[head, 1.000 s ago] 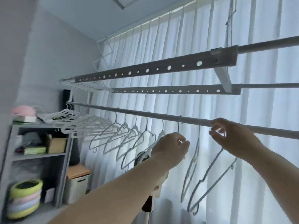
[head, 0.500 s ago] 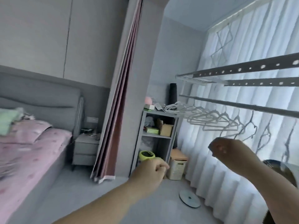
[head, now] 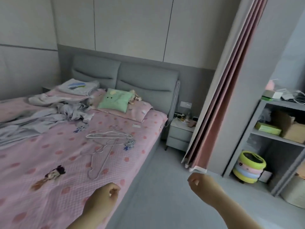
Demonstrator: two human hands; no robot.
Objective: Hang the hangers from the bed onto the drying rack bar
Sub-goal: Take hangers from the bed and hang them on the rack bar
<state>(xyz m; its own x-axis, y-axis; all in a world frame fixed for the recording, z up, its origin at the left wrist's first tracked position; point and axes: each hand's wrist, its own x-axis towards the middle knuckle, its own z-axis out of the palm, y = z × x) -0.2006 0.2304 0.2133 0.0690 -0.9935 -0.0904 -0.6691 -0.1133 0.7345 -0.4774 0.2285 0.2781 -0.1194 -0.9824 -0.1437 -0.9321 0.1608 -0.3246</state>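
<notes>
Several thin white wire hangers [head: 108,137] lie in a loose pile on the pink dotted bedspread of the bed [head: 49,162], and one more hanger [head: 99,161] stretches from the pile toward me. My left hand [head: 104,198] hovers over the near edge of the bed, short of the hangers, fingers curled in and holding nothing. My right hand [head: 200,185] is raised over the grey floor to the right of the bed, also curled and empty. The drying rack bar is out of view.
Crumpled grey clothes [head: 49,113] and a green pillow [head: 115,100] lie further up the bed. A grey nightstand [head: 179,133] stands by the headboard. A pink curtain [head: 219,103] hangs beside a grey shelf unit [head: 274,129] with boxes and a striped round stool [head: 250,166].
The view has swung left from the drying rack to the bed. Both hands have let go of the hung hangers and dropped, empty, toward the bed.
</notes>
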